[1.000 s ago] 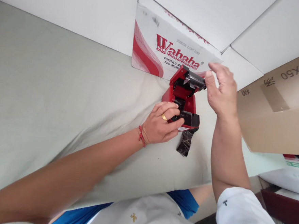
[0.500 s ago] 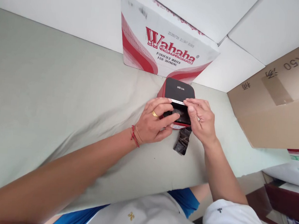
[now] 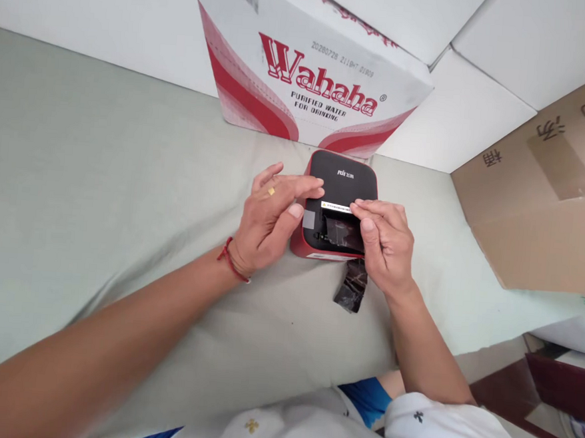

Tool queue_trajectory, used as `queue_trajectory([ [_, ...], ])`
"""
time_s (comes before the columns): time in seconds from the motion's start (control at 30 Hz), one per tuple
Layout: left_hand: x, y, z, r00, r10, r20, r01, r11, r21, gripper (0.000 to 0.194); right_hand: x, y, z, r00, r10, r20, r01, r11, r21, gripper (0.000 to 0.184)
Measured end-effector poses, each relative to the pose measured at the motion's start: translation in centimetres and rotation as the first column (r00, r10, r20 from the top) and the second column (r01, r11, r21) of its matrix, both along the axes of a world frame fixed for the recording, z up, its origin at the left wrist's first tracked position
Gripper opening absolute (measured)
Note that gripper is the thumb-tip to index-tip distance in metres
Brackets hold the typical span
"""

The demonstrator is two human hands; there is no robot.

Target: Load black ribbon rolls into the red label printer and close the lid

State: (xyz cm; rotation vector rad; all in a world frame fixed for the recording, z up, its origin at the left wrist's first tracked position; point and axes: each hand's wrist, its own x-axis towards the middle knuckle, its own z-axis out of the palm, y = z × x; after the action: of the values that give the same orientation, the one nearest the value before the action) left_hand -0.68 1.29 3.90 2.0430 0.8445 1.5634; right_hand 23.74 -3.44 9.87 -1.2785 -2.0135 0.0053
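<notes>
A small black-and-red machine [image 3: 346, 183] with rounded corners rests on a pale green cloth. Across its top runs a white label strip [image 3: 334, 207], above a recess that holds dark shiny film [image 3: 342, 232]. A loose tail of film [image 3: 352, 286] hangs out of the near side onto the cloth. My left hand [image 3: 275, 211] is at the machine's left edge, fingers stretched out and thumb apart, holding nothing. My right hand [image 3: 386, 242] is curled at the right end of the strip, fingertips on the machine and thumb beside the film. Its fingers hide the machine's right edge.
Behind the machine stands a white-and-red water carton [image 3: 312, 80] against a white wall [image 3: 96, 18]. A brown cardboard box [image 3: 548, 217] is on the right. A dark red shelf or drawer [image 3: 560, 398] shows at the lower right.
My left hand has drawn back left from the strip and recess, uncovering the machine's left side and film. My right hand stays at the strip's right end.
</notes>
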Motion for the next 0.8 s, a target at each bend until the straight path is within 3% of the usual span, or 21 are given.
queue_trajectory([
  [0.27, -0.3, 0.4, 0.2, 0.996, -0.008, -0.092, 0.008, 1.000, 0.003, 0.036, -0.5, -0.8, -0.3, 0.996, 0.041, -0.079, -0.035, 0.996, 0.081, 0.034],
  [0.4, 0.0, 0.4, -0.5, 0.999, -0.042, -0.032, 0.040, 0.998, -0.055, 0.033, -0.6, -2.2, -0.7, 0.998, 0.037, -0.055, -0.028, 0.987, 0.159, 0.036],
  [0.53, 0.2, 1.3, -1.8, 0.995, -0.052, 0.084, 0.057, 0.997, -0.054, 0.058, -0.8, -2.8, -1.2, 0.994, 0.113, -0.002, -0.108, 0.953, 0.282, 0.030],
  [0.63, 0.0, 2.2, -2.7, 0.993, -0.089, 0.078, 0.099, 0.985, -0.141, 0.078, -0.9, -2.7, -1.4, 0.991, 0.130, -0.011, -0.121, 0.948, 0.295, 0.031],
  [0.8, -0.1, 2.9, -3.7, 0.981, -0.160, 0.110, 0.183, 0.950, -0.252, 0.090, -1.1, -2.6, -1.2, 0.989, 0.145, -0.032, -0.129, 0.946, 0.296, 0.029],
])
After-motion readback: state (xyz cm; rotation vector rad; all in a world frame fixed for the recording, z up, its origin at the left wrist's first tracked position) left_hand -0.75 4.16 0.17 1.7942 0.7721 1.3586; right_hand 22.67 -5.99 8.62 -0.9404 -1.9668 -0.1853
